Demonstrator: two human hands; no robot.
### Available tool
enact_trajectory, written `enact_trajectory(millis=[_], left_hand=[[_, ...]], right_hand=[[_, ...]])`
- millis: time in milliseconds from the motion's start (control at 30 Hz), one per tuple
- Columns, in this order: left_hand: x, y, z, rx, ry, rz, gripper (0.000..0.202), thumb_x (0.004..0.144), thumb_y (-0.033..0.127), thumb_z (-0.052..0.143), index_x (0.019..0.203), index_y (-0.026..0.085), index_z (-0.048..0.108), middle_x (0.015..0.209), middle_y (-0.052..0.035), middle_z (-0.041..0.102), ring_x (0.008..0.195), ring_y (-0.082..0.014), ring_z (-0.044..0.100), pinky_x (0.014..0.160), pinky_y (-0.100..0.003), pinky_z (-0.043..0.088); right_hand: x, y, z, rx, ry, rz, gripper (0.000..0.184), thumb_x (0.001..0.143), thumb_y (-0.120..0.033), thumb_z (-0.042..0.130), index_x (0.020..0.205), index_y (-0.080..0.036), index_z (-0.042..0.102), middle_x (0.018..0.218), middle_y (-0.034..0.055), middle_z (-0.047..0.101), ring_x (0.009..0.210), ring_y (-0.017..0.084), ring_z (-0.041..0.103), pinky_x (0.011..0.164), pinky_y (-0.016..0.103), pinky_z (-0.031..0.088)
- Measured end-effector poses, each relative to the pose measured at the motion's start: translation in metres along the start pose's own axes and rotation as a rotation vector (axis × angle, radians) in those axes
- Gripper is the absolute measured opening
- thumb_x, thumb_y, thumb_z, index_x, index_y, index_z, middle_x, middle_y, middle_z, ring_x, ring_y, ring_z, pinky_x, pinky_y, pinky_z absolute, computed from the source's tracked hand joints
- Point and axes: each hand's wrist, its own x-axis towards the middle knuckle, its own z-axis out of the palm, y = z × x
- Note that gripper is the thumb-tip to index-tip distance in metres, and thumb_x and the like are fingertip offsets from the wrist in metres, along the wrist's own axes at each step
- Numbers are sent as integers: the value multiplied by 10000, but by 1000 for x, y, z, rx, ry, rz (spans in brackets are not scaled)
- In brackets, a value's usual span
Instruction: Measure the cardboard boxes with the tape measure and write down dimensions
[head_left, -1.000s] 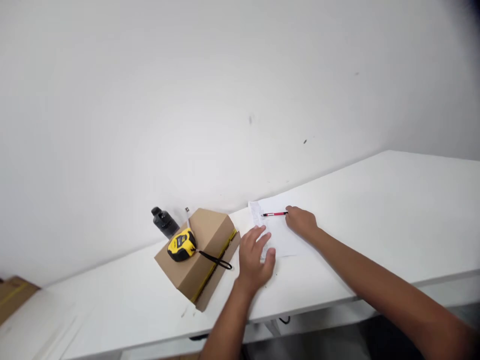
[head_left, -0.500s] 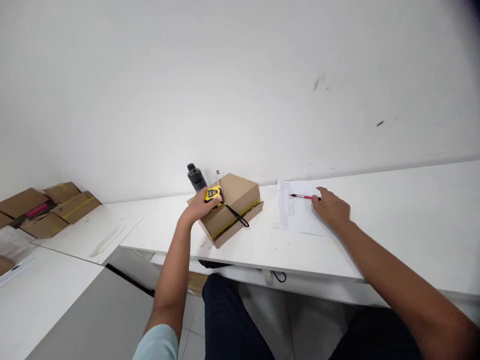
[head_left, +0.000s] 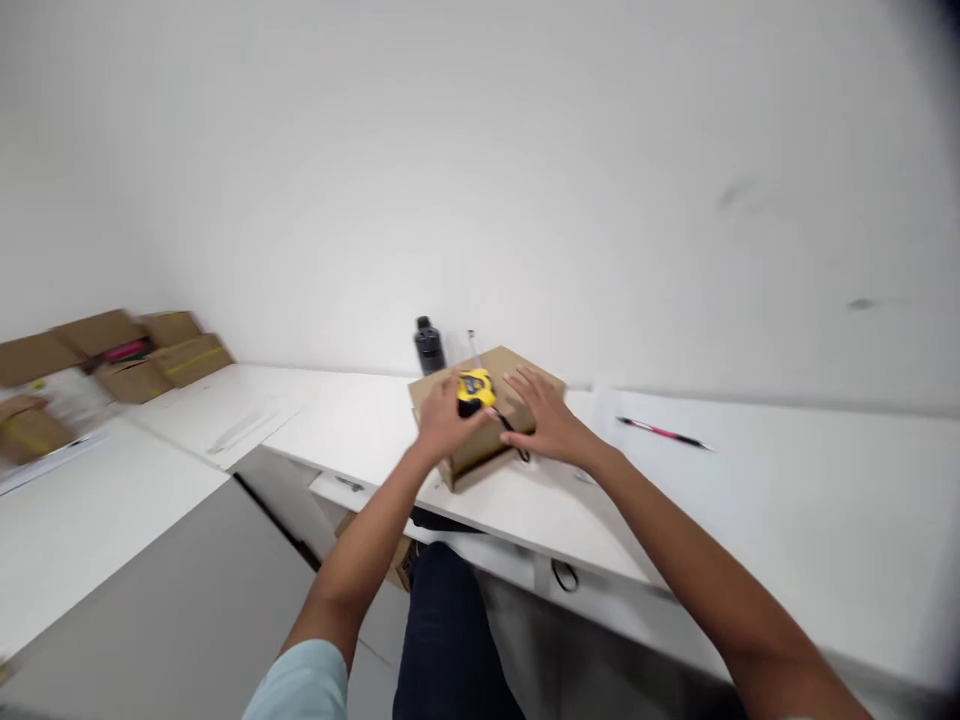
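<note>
tape measure (head_left: 478, 386): atop box (head_left: 506, 362), between hands | left hand (head_left: 441, 420): nearer, at its left side, can't tell if clamped | right hand (head_left: 553, 425): over box's right part, fingers spread

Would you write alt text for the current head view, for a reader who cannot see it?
The left hand is at a yellow tape measure on a box, the right hand spread at the box's right side. A dark bottle stands behind the box; a pen lies on paper at right.
</note>
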Motion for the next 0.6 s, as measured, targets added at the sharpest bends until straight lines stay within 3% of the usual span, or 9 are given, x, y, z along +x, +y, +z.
enact_trajectory(millis=[67, 167, 233, 300, 367, 467, 533, 600], left_hand=[[-13, -1, -1, 9, -71, 153, 1054, 837, 633, 762, 1677, 163, 330, 1663, -233, 461, 1540, -416, 448, 1271, -583, 352], [-25, -4, -5, -52, -136, 233, 1058, 860, 687, 715, 1698, 193, 300, 1711, -201, 416, 1571, -414, 411, 1288, -601, 330], [-25, -6, -13, -175, -177, 203, 1018, 906, 729, 642, 1712, 222, 281, 1681, -171, 476, 1527, -389, 486, 1262, -573, 388], [-19, -8, -23, -329, -234, 162, 938, 971, 750, 531, 1717, 238, 285, 1621, -143, 563, 1473, -345, 559, 1228, -517, 448], [-5, -12, -33, -416, -253, 130, 811, 1032, 735, 397, 1662, 226, 421, 1531, -133, 653, 1428, -322, 604, 1214, -487, 469], [23, -25, -43, -234, -90, 106, 606, 1046, 630, 439, 1428, 226, 678, 1429, -119, 724, 1442, -335, 576, 1276, -515, 378], [40, -40, -43, -37, 71, 18, 504, 987, 541, 583, 1370, 235, 697, 1517, -110, 659, 1535, -342, 458, 1324, -529, 276], [51, -57, -37, -12, 91, -177, 545, 950, 499, 637, 1417, 218, 639, 1598, -137, 571, 1549, -333, 431, 1302, -505, 315]], right_hand=[[16, -3, 11, 12, -128, -9, 975, 817, -627, 750, 1633, -248, 374, 1751, 206, 273, 1649, 457, 204, 1277, 718, 279], [29, 2, 13, 46, -184, -56, 922, 762, -647, 799, 1526, -230, 496, 1766, 225, 234, 1658, 483, 147, 1279, 757, 202], [32, 3, 8, 111, -190, -109, 921, 741, -638, 828, 1493, -210, 512, 1748, 243, 271, 1650, 464, 203, 1281, 713, 266], [32, 2, 1, 179, -183, -155, 925, 738, -610, 848, 1491, -202, 500, 1673, 247, 409, 1616, 437, 316, 1262, 666, 354], [31, 0, -3, 193, -162, -203, 857, 746, -538, 859, 1462, -208, 522, 1547, 221, 555, 1540, 418, 447, 1235, 644, 412], [29, -2, -7, 131, -128, -241, 734, 742, -388, 848, 1405, -217, 583, 1424, 198, 627, 1366, 399, 596, 1128, 609, 523], [27, -2, -11, 105, -114, -238, 687, 759, -338, 818, 1402, -228, 601, 1358, 184, 648, 1262, 373, 641, 1046, 563, 575], [26, 0, -17, 97, -93, -235, 645, 788, -341, 794, 1398, -231, 620, 1301, 174, 662, 1216, 359, 649, 1014, 530, 585]])
